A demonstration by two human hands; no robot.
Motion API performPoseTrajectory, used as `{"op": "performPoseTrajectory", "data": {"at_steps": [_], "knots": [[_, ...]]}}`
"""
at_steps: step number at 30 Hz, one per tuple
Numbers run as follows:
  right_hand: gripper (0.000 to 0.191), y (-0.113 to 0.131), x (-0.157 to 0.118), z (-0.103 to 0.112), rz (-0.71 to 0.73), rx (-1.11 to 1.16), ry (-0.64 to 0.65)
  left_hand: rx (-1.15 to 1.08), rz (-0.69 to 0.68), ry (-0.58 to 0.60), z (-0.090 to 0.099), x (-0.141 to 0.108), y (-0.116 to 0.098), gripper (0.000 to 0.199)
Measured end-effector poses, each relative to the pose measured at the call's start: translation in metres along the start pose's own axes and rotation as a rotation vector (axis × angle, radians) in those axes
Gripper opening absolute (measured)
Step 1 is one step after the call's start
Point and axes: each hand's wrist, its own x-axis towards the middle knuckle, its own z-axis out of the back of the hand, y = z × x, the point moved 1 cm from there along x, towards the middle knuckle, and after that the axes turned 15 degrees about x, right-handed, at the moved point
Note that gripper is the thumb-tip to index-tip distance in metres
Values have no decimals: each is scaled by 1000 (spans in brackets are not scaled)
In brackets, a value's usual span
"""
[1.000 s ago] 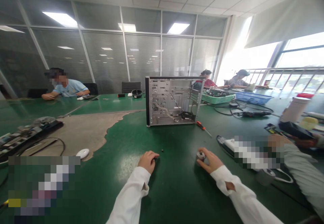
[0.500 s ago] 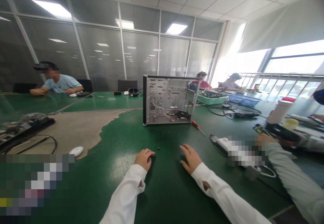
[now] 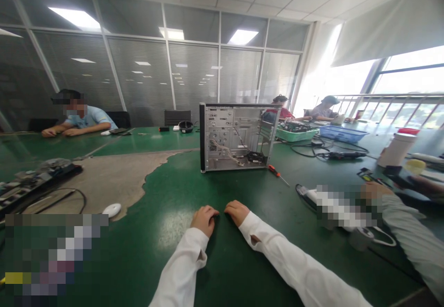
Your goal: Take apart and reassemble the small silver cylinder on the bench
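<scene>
On the green table my left hand (image 3: 205, 219) rests with its fingers curled and pressed together. Close to its right, a small gap apart, my right hand (image 3: 237, 211) is also closed, fingertips down at the tabletop. The small dark piece that lay between the hands is not visible now; whether either hand holds it is hidden. Beyond them stands an open computer case (image 3: 239, 136) with a black front panel, cables inside and its side open toward me. A screwdriver (image 3: 278, 174) with an orange-red handle lies at the case's right lower corner.
A power strip (image 3: 308, 197) and a person's sleeve (image 3: 409, 233) are at the right. Farther back sit a green basket (image 3: 298, 135) and a blue basket (image 3: 343, 134). At the left are a white round object (image 3: 112, 210) and a dark component (image 3: 38, 182).
My right hand has moved left, close to my left hand, and its spread fingers have closed. The small dark piece has gone out of sight. The view has shifted slightly.
</scene>
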Motion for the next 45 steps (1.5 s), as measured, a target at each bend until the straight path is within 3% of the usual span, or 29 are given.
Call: {"op": "performPoseTrajectory", "data": {"at_steps": [4,10,13,19,32,35,45], "knots": [[27,-19,-44,48,-153,-179,104,-16,18,4,2,0,-1,34],[27,-73,-148,159,-636,-506,-177,-3,8,6,4,2,-3,32],[27,-89,-181,188,-845,-639,-241,8,12,2,3,2,-3,31],[25,-104,-192,186,-893,-621,-199,5,9,8,4,0,-3,32],[26,-111,-201,186,-864,-592,-324,-18,20,10,3,-1,-2,31],[25,-112,-202,185,-862,-596,-305,-14,8,2,3,-1,-2,32],[16,-90,-194,185,-965,-594,-273,-22,18,2,3,-2,-3,31]]}}
